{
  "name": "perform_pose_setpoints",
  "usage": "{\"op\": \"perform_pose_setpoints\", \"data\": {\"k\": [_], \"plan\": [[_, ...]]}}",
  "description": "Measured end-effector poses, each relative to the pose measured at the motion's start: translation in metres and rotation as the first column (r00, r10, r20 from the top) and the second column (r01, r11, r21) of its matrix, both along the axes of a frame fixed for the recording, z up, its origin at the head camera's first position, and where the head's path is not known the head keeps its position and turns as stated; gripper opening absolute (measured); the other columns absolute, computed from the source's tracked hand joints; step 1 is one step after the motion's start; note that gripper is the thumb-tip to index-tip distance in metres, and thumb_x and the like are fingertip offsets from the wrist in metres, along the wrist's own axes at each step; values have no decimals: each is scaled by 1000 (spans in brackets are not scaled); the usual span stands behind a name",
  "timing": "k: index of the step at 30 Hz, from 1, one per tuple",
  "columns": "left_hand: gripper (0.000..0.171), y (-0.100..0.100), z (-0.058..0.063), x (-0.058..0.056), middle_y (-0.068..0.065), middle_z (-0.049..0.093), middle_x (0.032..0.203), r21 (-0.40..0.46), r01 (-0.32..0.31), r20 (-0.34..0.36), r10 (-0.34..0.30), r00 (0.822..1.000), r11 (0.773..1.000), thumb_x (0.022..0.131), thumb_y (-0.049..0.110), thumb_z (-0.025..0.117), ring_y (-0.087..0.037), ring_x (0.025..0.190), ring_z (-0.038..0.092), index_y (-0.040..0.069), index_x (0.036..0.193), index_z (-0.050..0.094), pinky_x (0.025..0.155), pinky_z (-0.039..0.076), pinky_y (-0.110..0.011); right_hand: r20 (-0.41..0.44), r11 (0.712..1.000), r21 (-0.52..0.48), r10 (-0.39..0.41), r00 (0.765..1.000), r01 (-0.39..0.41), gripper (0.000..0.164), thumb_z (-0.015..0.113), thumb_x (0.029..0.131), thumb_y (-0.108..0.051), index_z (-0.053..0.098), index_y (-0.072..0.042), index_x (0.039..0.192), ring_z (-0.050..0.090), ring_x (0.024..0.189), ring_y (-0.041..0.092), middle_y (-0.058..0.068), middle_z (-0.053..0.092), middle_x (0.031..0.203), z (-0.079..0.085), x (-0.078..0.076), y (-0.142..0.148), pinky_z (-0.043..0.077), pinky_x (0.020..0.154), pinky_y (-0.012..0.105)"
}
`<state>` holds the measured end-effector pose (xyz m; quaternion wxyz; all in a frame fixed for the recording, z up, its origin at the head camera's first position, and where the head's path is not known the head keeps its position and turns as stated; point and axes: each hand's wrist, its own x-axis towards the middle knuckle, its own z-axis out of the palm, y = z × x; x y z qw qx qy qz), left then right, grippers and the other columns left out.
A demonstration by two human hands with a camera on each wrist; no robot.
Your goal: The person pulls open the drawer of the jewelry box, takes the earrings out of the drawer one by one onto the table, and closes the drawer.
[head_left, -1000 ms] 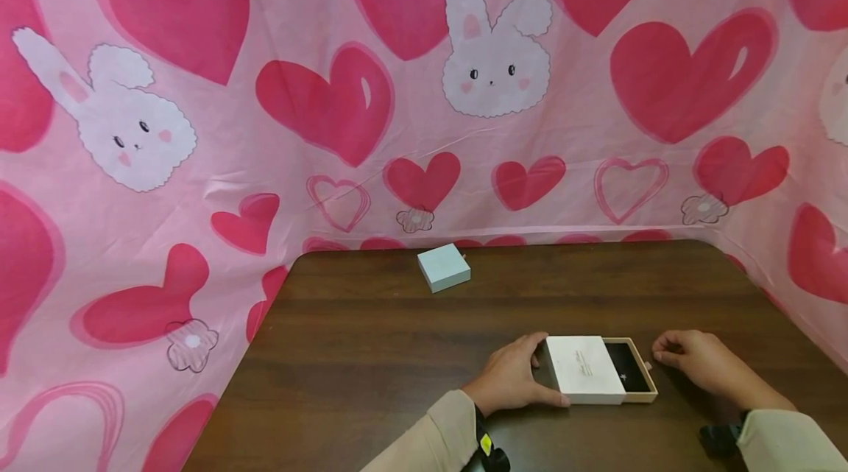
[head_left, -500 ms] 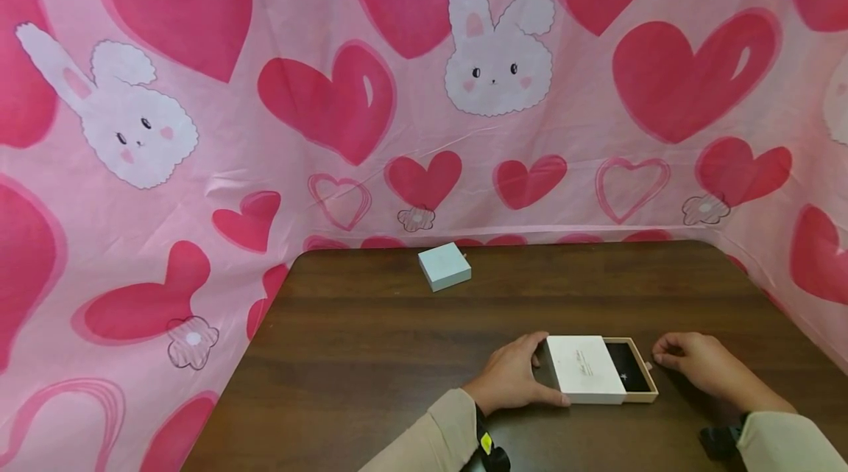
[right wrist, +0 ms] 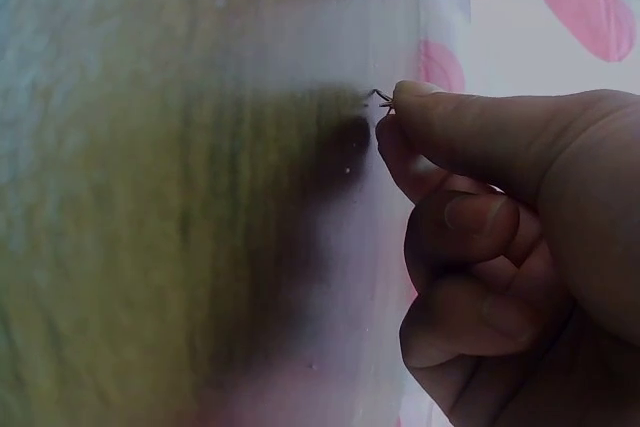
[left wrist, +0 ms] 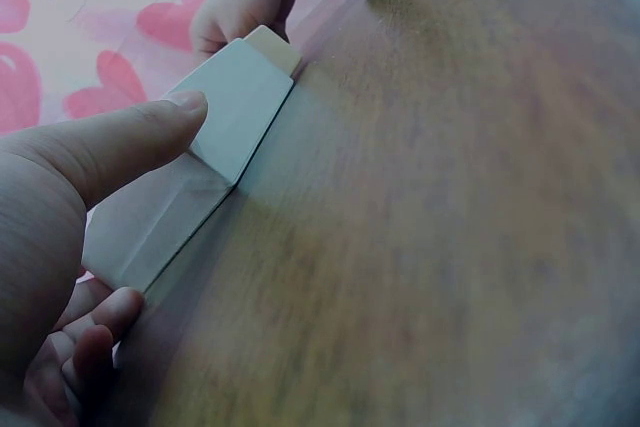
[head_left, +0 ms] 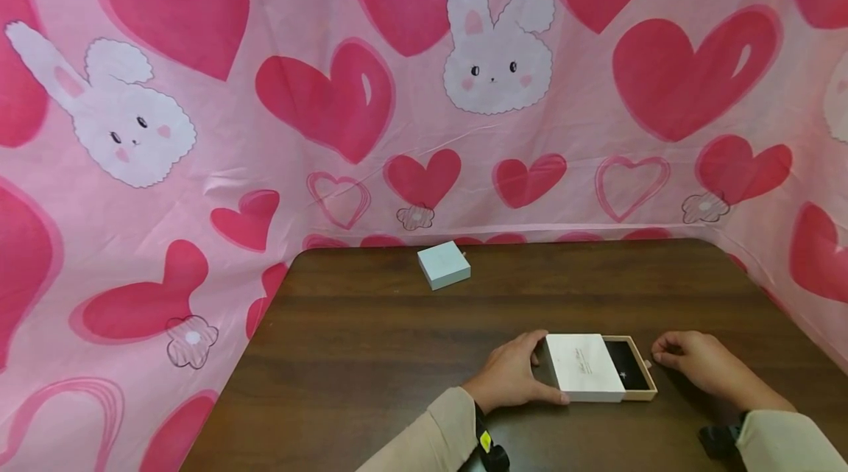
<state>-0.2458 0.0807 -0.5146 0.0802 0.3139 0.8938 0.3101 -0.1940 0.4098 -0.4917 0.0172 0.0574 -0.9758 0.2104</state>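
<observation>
A white drawer-style jewelry box (head_left: 583, 369) with gold lettering lies flat on the table. Its cream tray (head_left: 641, 396) is slid partly out to the right, showing a black insert (head_left: 616, 354) with a tiny star-shaped sparkle (head_left: 623, 375). My left hand (head_left: 506, 376) grips the box's left end, its thumb (left wrist: 150, 142) along the near side and the other fingers round the back. Just right of the tray, my right hand (head_left: 705, 361) pinches a tiny thin metal piece (right wrist: 383, 100) between thumb and forefinger, its remaining fingers curled. Most of that piece is hidden by the fingertips.
A second small box (head_left: 444, 266), pale blue-white with a little tab, stands near the back edge of the dark wooden table (head_left: 358, 354). Pink cloth (head_left: 583, 192) with hearts and rabbits hangs behind and along both sides.
</observation>
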Motion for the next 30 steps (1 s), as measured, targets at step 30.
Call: {"op": "perform_pose_setpoints", "data": {"k": [30], "plan": [[98, -1, -3, -1, 18, 52, 101, 2, 7, -6, -7, 1000, 1000, 62, 65, 82, 5, 86, 49, 27, 143, 42, 72, 42, -24, -41, 1000, 17, -13, 999, 14, 10, 72, 85, -8, 66, -15, 83, 52, 71, 7, -6, 60, 78, 15, 6, -2, 44, 65, 34]]}}
